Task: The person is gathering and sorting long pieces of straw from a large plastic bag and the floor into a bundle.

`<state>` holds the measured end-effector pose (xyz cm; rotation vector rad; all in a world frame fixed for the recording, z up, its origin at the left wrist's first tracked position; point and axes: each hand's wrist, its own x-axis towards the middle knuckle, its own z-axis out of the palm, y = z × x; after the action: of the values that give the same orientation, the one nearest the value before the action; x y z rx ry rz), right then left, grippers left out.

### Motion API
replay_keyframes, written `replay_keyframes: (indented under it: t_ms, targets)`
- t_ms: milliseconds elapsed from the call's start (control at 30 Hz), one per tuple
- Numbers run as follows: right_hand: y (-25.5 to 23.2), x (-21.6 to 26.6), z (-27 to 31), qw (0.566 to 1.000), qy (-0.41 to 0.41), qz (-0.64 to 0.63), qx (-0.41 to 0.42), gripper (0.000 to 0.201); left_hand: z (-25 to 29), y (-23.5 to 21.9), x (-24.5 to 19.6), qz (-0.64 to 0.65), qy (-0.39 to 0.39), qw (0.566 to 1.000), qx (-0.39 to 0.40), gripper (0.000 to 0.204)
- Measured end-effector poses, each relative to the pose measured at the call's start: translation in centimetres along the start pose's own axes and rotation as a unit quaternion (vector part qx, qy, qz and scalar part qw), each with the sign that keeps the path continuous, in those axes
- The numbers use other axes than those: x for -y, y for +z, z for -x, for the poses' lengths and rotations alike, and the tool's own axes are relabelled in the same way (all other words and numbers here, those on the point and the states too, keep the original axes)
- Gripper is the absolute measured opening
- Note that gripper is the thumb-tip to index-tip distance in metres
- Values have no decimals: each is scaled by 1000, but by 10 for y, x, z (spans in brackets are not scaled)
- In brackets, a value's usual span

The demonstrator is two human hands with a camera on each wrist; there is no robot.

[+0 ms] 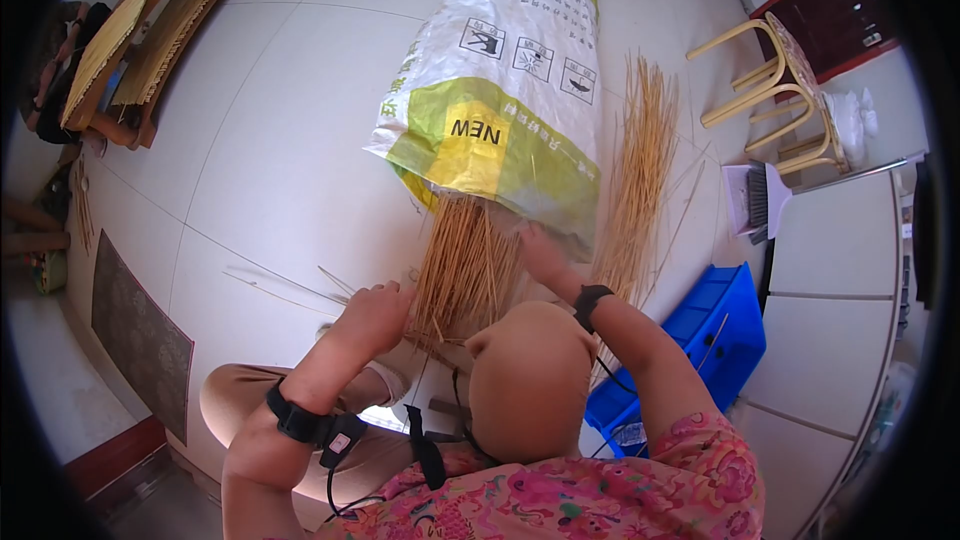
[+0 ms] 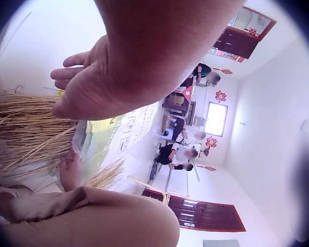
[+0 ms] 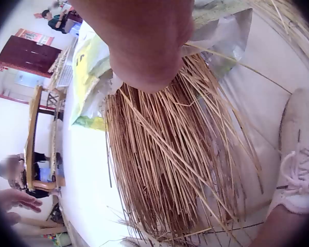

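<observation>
A large printed woven sack [image 1: 500, 70] lies on the floor, white with green and yellow. A thick bundle of tan stalks [image 1: 465, 265] sticks out of its mouth towards the person, in the right wrist view fanned out at the loose ends [image 3: 159, 154]. My right hand [image 1: 545, 255] grips the edge of the sack's mouth, right of the stalks; in the right wrist view its fingertips are hidden behind the hand. My left hand [image 1: 370, 322] hovers just left of the stalks, holding nothing, its fingers loosely extended in the left wrist view [image 2: 85, 85].
A second pile of stalks [image 1: 640, 160] lies right of the sack. A blue crate [image 1: 715, 325] stands beside the person's right knee [image 1: 530, 380]. Further right are a dustpan [image 1: 745, 195] and a chair [image 1: 790, 80]. A dark mat [image 1: 140, 330] lies at left. Other people sit farther off.
</observation>
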<state>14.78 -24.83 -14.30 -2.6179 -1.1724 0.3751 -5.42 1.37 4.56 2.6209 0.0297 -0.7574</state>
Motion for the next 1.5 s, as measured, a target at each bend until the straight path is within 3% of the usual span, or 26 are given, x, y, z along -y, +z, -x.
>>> replay_keyframes:
  t_ms: [33,133,233,333,533,733,867,1133,1333,1433,1500]
  targets:
    - [-6,4,-2,999,31,2,9,35,0,1,1,1,-1,1000,-1,28]
    - [-3,-1,-6,999,4,32,-8,34,1,4,2,2,4,1000,-7,28]
    - [-8,3,-7,995,-42,87,-2,30,0,3,1,2,5,1000,-9,27]
    - [-16,13,-13,993,-100,60,-7,29,-1,4,1,-2,8,1000,-8,27]
    - [-17,29,-36,955,-269,121,31,21,-2,4,1,-3,8,1000,-13,29]
    - [-5,30,-38,924,-329,164,107,8,-2,-1,-2,0,3,1000,-12,27]
    - [-24,38,-35,916,-373,115,96,6,0,-2,-2,4,5,1000,-24,27]
    - [-58,75,-50,905,-426,-7,-11,5,0,1,-3,-38,-29,997,-64,29]
    - [-87,114,-56,864,-502,4,42,4,8,-6,2,-59,-78,985,-140,33]
    - [-97,129,-56,851,-519,33,66,4,16,-9,2,-13,-103,984,-143,38]
    - [-95,134,-56,840,-535,61,75,4,13,-1,2,98,-93,979,-154,42]
